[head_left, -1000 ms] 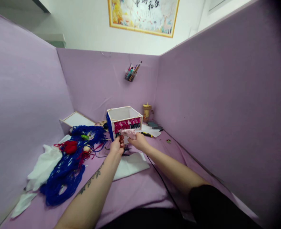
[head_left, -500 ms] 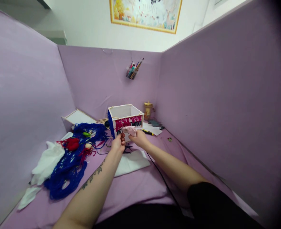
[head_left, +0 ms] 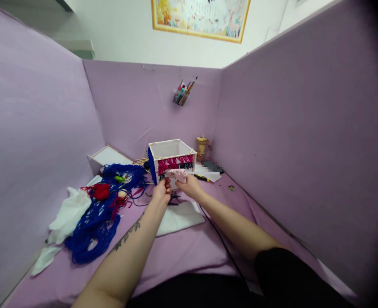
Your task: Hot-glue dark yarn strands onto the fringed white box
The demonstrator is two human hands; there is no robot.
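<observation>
A white open-topped box with wooden-stick edges stands in front of me. Crimson and dark yarn strands cover part of its front, and blue yarn covers its left side. My right hand is closed around a pink glue gun, whose nozzle points left across the box front. Just below the nozzle, my left hand has its fingers pinched close to the lower front of the box. Whatever lies between those fingertips is too small to make out.
Tangled blue yarn, a red yarn ball and white cloth lie to the left. A folded white cloth is below my hands. A black cord runs toward me. Yellow-black pliers-like handles lie right of the box.
The whole view has shifted slightly, so things appear a little further right. Both hands and the glue gun keep nearly the same place at the box front.
</observation>
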